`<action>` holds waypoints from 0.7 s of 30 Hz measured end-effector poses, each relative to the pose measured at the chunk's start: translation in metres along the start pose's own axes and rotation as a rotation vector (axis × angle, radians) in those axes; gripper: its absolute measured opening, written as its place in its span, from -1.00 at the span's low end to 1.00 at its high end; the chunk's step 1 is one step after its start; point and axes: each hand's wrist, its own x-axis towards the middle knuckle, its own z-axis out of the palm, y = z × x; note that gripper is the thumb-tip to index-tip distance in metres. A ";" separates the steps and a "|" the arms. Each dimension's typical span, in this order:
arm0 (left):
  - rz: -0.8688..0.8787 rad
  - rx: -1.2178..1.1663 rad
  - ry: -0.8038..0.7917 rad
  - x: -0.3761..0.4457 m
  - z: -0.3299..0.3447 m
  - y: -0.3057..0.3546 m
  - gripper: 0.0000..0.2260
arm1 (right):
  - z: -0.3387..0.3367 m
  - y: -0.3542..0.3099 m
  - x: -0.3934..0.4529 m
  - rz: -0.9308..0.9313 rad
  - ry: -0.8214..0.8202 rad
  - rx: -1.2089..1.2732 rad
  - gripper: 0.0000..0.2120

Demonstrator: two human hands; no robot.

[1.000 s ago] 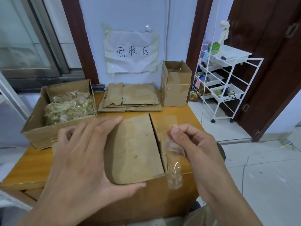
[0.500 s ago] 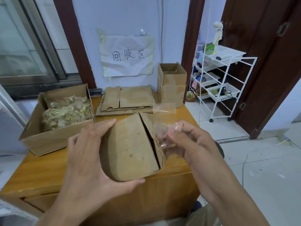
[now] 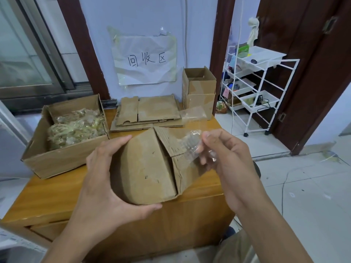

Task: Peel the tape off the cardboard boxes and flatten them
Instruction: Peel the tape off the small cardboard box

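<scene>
Cardboard fills the middle of the head view: the small box [image 3: 146, 168] I'm working on sits tipped above the near edge of the wooden tabletop [image 3: 47, 196], its seam already split open. My left hand [image 3: 106, 179] cups it from nine o'clock, fingers curled over the top edge and thumb wrapped under the bottom corner. My right hand [image 3: 226, 158] at three o'clock pinches a crumpled strip of clear tape [image 3: 191, 143] between thumb and fingers; the strip looks to cling yet to the side panel. To do this cleanly I'd draw the tape low and back along the panel rather than straight up, so it lifts without tearing paper, while the left hand braces against the pull. At ten o'clock an open box of discarded tape [image 3: 74, 126] waits for the strip; at twelve lies the flattened stack [image 3: 148, 112], and at one o'clock another upright box [image 3: 199, 92] stands untouched. Once the strip is free, I judge this box should fold flat.
</scene>
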 end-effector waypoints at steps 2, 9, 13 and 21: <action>0.010 -0.013 0.005 0.003 0.000 -0.003 0.08 | -0.006 0.004 0.004 -0.009 0.058 0.053 -0.79; 0.207 0.132 0.012 0.004 0.008 -0.028 0.03 | -0.036 0.022 0.018 0.095 0.211 -0.029 -0.90; 0.342 0.309 -0.038 -0.010 0.023 -0.048 0.05 | -0.050 0.031 0.019 0.103 0.298 -0.051 -0.68; 0.574 0.556 0.065 -0.026 0.040 -0.049 -0.31 | -0.027 0.035 0.045 0.582 -0.282 -0.166 -0.38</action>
